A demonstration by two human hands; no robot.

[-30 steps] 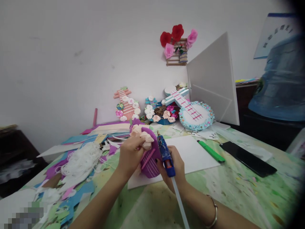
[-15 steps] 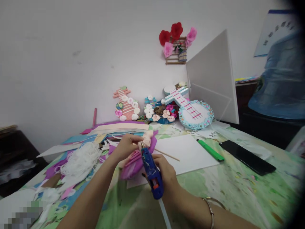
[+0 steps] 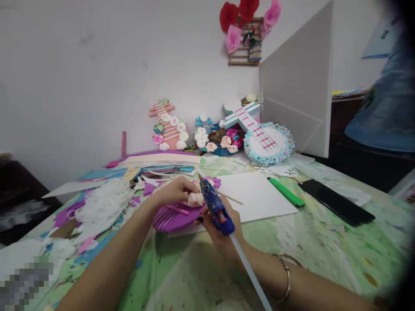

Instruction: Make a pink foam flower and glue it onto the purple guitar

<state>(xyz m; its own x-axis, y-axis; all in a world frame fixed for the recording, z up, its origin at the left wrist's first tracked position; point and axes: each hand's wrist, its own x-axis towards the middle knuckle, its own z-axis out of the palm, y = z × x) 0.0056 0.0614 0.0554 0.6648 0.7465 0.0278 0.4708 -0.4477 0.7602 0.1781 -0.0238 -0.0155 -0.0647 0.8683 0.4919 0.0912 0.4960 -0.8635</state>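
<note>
A purple lute-shaped craft piece (image 3: 177, 220) with pale strings lies low over the white board. Pale pink paper flowers (image 3: 195, 199) sit along it. My left hand (image 3: 175, 192) is closed, with thumb and fingertips pinching at a flower near the piece's middle. Wrapped in my right hand (image 3: 228, 233) is a blue hot glue gun (image 3: 216, 206), its nozzle pointing up and away, just beside the left fingertips. A long translucent glue stick (image 3: 249, 270) trails from its back end. The gun hides part of the flowers and the upper end of the piece.
Finished flowered instrument crafts (image 3: 269, 142) lean against the wall. A white board (image 3: 256, 198), thin wooden stick (image 3: 231, 198), green cutter (image 3: 285, 192) and black phone (image 3: 337, 202) lie to the right. White string (image 3: 105, 201) and foam scraps cover the left.
The purple piece has gone from tilted up to lying flatter. The glue gun's nozzle has moved up and away from the flower at my left fingertips. The head view has tilted down slightly.
</note>
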